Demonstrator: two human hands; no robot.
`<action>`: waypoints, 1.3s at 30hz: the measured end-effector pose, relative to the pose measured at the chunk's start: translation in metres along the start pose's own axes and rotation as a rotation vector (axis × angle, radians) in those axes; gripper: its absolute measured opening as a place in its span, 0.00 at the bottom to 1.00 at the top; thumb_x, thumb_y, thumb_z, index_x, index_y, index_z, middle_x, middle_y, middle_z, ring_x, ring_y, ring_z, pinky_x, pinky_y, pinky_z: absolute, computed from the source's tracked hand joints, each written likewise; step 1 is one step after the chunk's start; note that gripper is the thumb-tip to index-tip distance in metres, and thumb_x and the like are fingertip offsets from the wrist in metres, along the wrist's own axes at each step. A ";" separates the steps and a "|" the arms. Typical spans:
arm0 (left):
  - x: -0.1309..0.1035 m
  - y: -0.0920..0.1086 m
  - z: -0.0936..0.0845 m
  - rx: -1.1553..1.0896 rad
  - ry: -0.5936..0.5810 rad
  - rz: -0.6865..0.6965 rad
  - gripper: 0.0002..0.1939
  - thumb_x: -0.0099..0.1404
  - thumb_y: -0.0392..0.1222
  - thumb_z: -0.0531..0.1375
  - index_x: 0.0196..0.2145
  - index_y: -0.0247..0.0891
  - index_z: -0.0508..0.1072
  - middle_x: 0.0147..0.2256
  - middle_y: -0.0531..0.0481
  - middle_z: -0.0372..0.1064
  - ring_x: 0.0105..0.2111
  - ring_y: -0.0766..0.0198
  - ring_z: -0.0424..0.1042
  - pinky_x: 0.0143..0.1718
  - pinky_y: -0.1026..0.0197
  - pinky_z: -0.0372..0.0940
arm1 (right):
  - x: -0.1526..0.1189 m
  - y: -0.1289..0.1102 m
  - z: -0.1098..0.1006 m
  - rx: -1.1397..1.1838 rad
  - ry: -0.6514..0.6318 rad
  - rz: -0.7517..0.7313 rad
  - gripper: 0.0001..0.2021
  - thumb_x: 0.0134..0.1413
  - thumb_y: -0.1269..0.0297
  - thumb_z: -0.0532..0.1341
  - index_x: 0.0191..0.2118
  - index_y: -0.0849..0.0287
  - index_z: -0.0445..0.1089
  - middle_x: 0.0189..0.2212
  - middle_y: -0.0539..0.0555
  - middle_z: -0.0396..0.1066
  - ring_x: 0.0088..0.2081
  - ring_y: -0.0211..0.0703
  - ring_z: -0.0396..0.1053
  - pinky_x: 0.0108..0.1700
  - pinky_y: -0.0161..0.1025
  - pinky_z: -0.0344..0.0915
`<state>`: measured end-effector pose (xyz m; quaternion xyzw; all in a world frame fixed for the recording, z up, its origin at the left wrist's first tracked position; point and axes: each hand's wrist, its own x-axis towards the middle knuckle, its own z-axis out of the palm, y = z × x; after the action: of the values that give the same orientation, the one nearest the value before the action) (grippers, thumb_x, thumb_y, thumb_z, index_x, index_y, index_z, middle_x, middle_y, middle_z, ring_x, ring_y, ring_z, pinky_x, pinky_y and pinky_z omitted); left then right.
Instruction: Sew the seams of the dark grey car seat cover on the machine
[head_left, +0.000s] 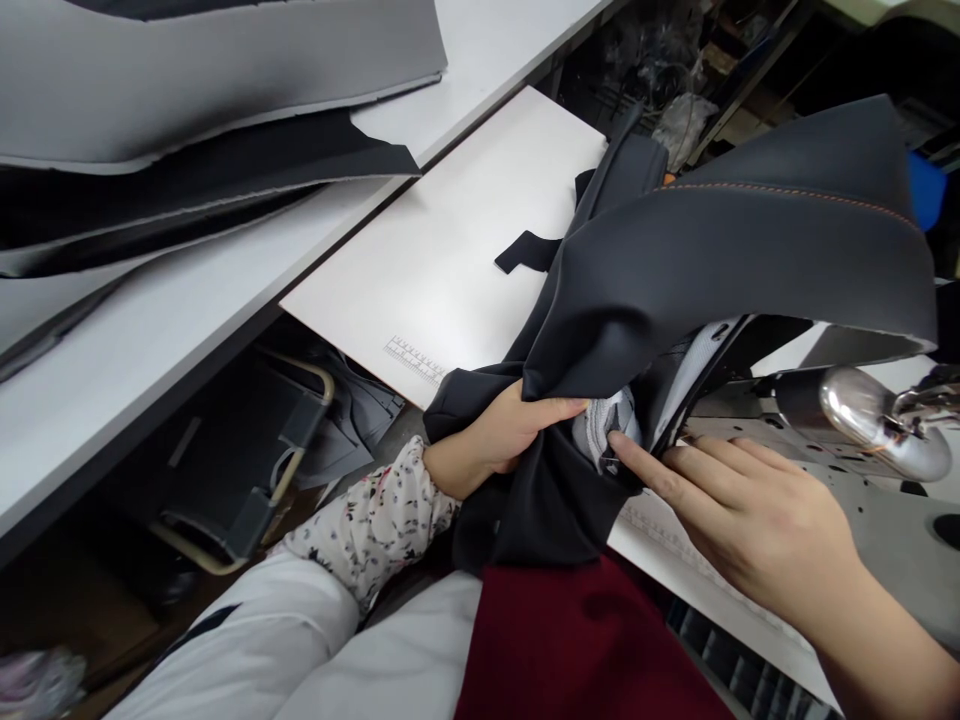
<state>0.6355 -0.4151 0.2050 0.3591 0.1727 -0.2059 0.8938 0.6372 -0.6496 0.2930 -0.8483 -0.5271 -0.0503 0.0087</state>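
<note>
A dark grey leatherette cover (675,250) with a line of orange stitching lies bunched over the sewing table. My left hand (510,430) grips its folded edge, the thumb pressed along a pale grey turned-out seam (600,425). With the index finger stretched out, my right hand (742,510) touches that seam; its other fingers are bent and its thumb is hidden. Just beyond the right hand is the sewing machine (885,425), with a shiny metal part. A black strip (529,252) sticks out from the cover's left side.
Stacked grey and black cut panels (225,90) lie on the white table (172,350) at left. The white extension board (450,260) carries a printed ruler scale. Below the table stands a folding chair (240,460). Clear plastic bags (679,125) are at the back.
</note>
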 end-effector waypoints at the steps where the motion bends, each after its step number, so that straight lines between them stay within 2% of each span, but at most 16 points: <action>1: 0.000 0.000 0.000 0.001 -0.001 -0.006 0.28 0.46 0.48 0.80 0.44 0.37 0.84 0.48 0.42 0.81 0.55 0.43 0.77 0.61 0.46 0.68 | 0.000 0.000 0.001 -0.001 0.012 0.001 0.26 0.65 0.79 0.54 0.67 0.65 0.62 0.31 0.53 0.72 0.34 0.47 0.62 0.38 0.44 0.58; 4: 0.000 -0.001 -0.001 -0.004 -0.019 -0.020 0.28 0.46 0.50 0.80 0.44 0.37 0.85 0.46 0.42 0.82 0.53 0.42 0.77 0.59 0.46 0.69 | 0.000 -0.003 0.007 0.048 0.061 0.064 0.21 0.66 0.77 0.55 0.62 0.63 0.67 0.30 0.52 0.71 0.31 0.43 0.64 0.36 0.42 0.59; 8: -0.001 -0.001 -0.001 -0.001 -0.040 -0.020 0.28 0.47 0.48 0.80 0.44 0.36 0.84 0.45 0.43 0.82 0.53 0.43 0.77 0.59 0.46 0.68 | 0.006 -0.007 0.018 0.442 0.127 0.236 0.05 0.70 0.70 0.57 0.43 0.59 0.70 0.26 0.47 0.70 0.27 0.35 0.68 0.34 0.35 0.62; 10: -0.002 0.000 0.000 0.001 -0.056 -0.021 0.28 0.47 0.48 0.80 0.45 0.36 0.84 0.45 0.43 0.82 0.53 0.44 0.77 0.60 0.46 0.67 | 0.012 -0.007 0.021 0.579 0.161 0.306 0.06 0.70 0.68 0.58 0.38 0.57 0.70 0.25 0.46 0.71 0.25 0.33 0.68 0.33 0.32 0.63; 12: -0.003 0.002 0.001 0.000 -0.072 -0.020 0.28 0.46 0.48 0.80 0.45 0.36 0.84 0.45 0.43 0.82 0.52 0.44 0.78 0.61 0.46 0.66 | 0.017 -0.007 0.021 0.586 0.173 0.322 0.08 0.70 0.65 0.60 0.35 0.57 0.71 0.24 0.46 0.72 0.24 0.32 0.68 0.32 0.32 0.63; 19: -0.003 0.004 0.001 -0.012 -0.091 -0.012 0.27 0.46 0.47 0.80 0.43 0.38 0.84 0.46 0.44 0.82 0.54 0.44 0.76 0.61 0.46 0.66 | 0.016 0.000 0.018 0.519 0.095 0.297 0.10 0.69 0.62 0.61 0.35 0.56 0.75 0.26 0.49 0.75 0.25 0.35 0.70 0.32 0.34 0.63; 26: -0.003 0.001 -0.001 -0.019 -0.103 -0.012 0.28 0.48 0.47 0.80 0.46 0.37 0.84 0.47 0.43 0.82 0.55 0.44 0.76 0.61 0.47 0.66 | 0.013 0.006 0.023 0.604 0.074 0.249 0.04 0.69 0.66 0.62 0.39 0.56 0.72 0.27 0.45 0.73 0.27 0.31 0.69 0.33 0.32 0.62; 34: -0.001 -0.002 -0.005 -0.018 -0.156 0.012 0.25 0.52 0.45 0.78 0.48 0.39 0.83 0.49 0.44 0.81 0.54 0.47 0.77 0.62 0.48 0.65 | 0.018 0.010 0.021 0.713 0.055 0.258 0.06 0.69 0.66 0.61 0.38 0.56 0.73 0.25 0.46 0.72 0.25 0.31 0.68 0.31 0.30 0.63; 36: 0.000 -0.002 -0.005 -0.016 -0.145 0.000 0.27 0.50 0.45 0.79 0.48 0.39 0.83 0.49 0.44 0.81 0.56 0.46 0.76 0.62 0.47 0.66 | 0.020 0.009 0.022 0.793 0.049 0.285 0.08 0.69 0.66 0.61 0.35 0.58 0.73 0.24 0.47 0.71 0.25 0.31 0.67 0.30 0.30 0.62; 39: 0.000 -0.001 -0.003 -0.018 -0.105 -0.011 0.28 0.46 0.44 0.80 0.45 0.37 0.84 0.47 0.42 0.82 0.57 0.43 0.75 0.61 0.46 0.66 | 0.023 0.003 0.022 0.971 0.094 0.315 0.17 0.71 0.63 0.58 0.27 0.58 0.67 0.19 0.46 0.63 0.21 0.32 0.61 0.26 0.32 0.58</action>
<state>0.6345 -0.4138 0.2021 0.3388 0.1295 -0.2278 0.9036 0.6515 -0.6284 0.2738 -0.8125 -0.3543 0.1642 0.4329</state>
